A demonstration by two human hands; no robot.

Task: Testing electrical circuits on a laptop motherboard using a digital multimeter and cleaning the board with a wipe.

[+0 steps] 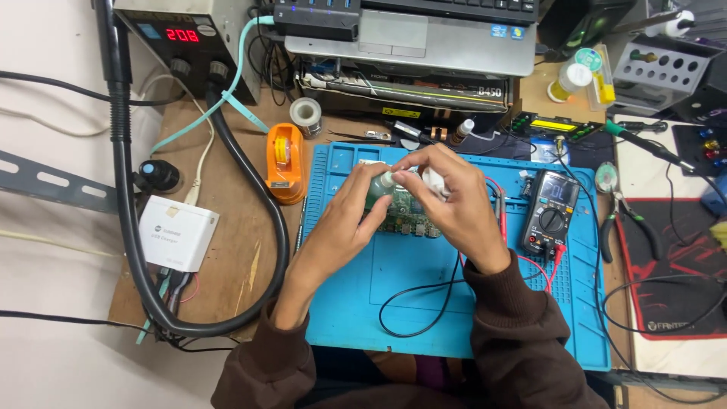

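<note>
Over the middle of a blue silicone work mat [409, 303], my left hand [350, 220] grips a small green-tinted bottle [379, 189] with a white neck. My right hand [454, 201] meets it from the right, its fingers pinched on something small and white, which looks like the bottle's cap [433, 182]. Both hands hover just above a green circuit board [405, 223] lying on the mat, partly hidden by my fingers. Brown sleeves cover my forearms.
A black multimeter [549, 212] with red and black leads sits on the mat's right. An orange tape dispenser [284, 163], solder roll [306, 113], white charger box [178, 231], thick black hose [250, 174], power supply [182, 38] and laptop [413, 34] surround it. Pliers [625, 220] lie to the right.
</note>
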